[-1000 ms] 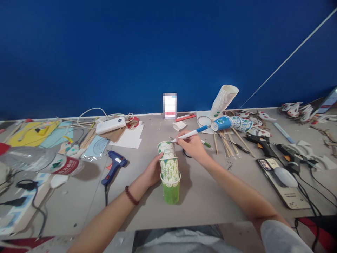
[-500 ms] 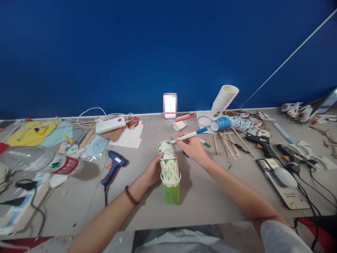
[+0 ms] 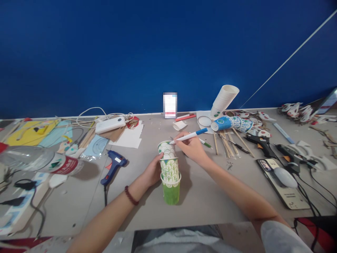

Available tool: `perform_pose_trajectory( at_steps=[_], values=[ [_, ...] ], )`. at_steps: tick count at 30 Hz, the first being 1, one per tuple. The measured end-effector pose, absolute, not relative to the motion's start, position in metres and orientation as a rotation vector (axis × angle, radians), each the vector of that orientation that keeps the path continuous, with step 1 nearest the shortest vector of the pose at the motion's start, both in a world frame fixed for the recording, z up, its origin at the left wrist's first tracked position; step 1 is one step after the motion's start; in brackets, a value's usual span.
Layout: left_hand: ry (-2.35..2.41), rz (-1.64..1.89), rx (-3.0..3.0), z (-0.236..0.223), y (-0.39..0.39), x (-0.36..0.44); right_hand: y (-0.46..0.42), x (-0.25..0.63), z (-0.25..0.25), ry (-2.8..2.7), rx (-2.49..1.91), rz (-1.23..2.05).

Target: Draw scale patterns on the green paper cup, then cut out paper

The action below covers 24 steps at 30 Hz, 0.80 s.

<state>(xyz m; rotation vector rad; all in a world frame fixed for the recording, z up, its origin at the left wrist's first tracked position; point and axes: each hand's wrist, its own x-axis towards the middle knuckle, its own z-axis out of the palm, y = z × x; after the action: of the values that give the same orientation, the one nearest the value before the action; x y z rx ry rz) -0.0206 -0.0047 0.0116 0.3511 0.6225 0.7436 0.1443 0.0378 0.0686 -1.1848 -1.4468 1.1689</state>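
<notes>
Joined paper cups (image 3: 170,172), patterned with green scales and plain green at the near end, lie lengthwise on the table in front of me. My left hand (image 3: 154,171) wraps the left side of the cups, its thumb on the upper one; its other fingers are mostly hidden. Between the fingertips of my right hand (image 3: 191,146) is a white marker with a blue end (image 3: 193,134). The marker's tip meets the upper cup close to its far rim. Beyond my right hand lies a green pen (image 3: 205,143), partly covered.
On the left are a blue glue gun (image 3: 114,167), a plastic bottle (image 3: 39,160) and a power strip (image 3: 27,202). To the right are blue-patterned cups (image 3: 231,123), a tilted cup stack (image 3: 223,100), sticks, black glue guns and a mouse (image 3: 284,176) on a phone (image 3: 276,186).
The marker has shifted very slightly at the upper cup's rim, its blue end tipping a little. My left hand and the cups stay in place.
</notes>
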Motion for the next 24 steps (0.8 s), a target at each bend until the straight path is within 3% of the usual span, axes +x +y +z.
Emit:
perform_pose_trajectory(
  at_steps=[24],
  values=[
    [0.661, 0.741, 0.343, 0.0129, -0.004, -0.0202, 0.0389, 0.1447, 0.0636, -1.472, -1.179, 1.149]
  ],
)
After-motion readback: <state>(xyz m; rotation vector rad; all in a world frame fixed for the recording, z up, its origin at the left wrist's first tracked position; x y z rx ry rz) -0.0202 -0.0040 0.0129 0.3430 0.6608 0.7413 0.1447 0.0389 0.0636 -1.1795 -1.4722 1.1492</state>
